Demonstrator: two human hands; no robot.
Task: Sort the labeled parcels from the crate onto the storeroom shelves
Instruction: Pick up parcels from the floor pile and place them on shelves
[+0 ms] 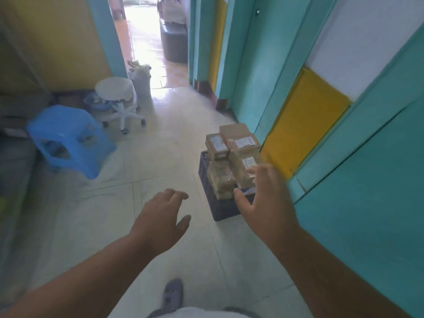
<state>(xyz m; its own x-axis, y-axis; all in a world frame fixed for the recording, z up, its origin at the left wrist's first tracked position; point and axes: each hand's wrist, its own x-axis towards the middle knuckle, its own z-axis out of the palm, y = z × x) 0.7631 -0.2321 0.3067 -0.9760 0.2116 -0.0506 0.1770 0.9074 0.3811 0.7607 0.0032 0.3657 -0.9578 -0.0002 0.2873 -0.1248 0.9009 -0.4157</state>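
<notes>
Both hands empty, fingers loose: right hand (pixel 263 198) over dark crate (pixel 223 211) of labeled parcels (pixel 241 143) at 2 o'clock, left hand (pixel 160 222) apart.

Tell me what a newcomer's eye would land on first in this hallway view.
Probably the two open hands, left hand and right hand, stretched toward the dark crate piled with brown labeled parcels by the teal and yellow wall on the right. Next, the bright blue plastic stool on the floor at left, near a white swivel stool.
</notes>
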